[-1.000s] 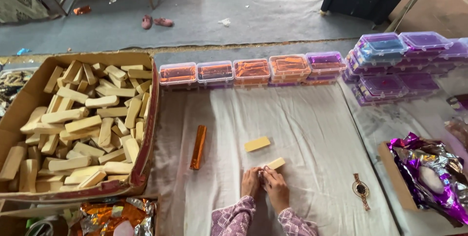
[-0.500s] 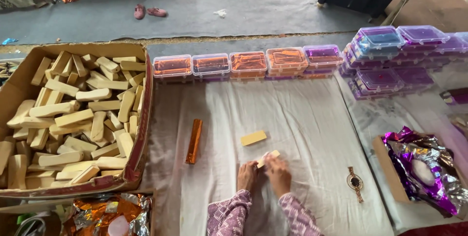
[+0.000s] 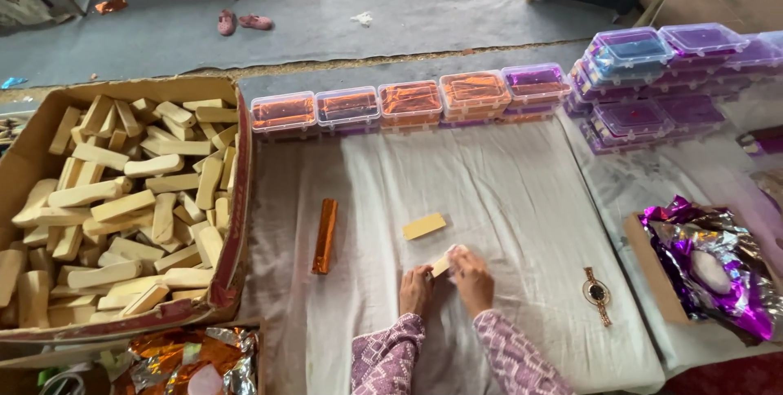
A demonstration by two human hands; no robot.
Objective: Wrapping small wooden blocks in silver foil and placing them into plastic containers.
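1. At the far left we see a worn cardboard box (image 3: 122, 207) heaped with pale wooden blocks lying every way; below it lies crumpled orange foil (image 3: 188, 362).
2. The bench (image 3: 506, 175) is covered with a creased white cloth. On it, just right of the box, lies an orange foil-wrapped bar (image 3: 325, 236), set lengthwise toward us.
3. Along the far edge of the cloth runs a row of clear lidded boxes (image 3: 408, 103), most showing orange inside, the last one purple.
4. A bare pale block (image 3: 424, 226) lies alone mid-cloth, slightly tilted.
5. Our left hand (image 3: 416, 290) and right hand (image 3: 473, 281) meet just below it. Both sets of fingers are curled closed around a small pale block (image 3: 443, 264), pinched between them just above the cloth.
6. Right of the hands lies a small ornate band (image 3: 597, 293) with a dark centre.
7. At the right, purple foil (image 3: 710, 268) sits crumpled in a shallow cardboard tray, and purple lidded boxes (image 3: 652, 77) are stacked behind.
8. Beyond the bench we see a grey floor mat (image 3: 367, 11) with a pair of pink sandals (image 3: 243, 22) on it.
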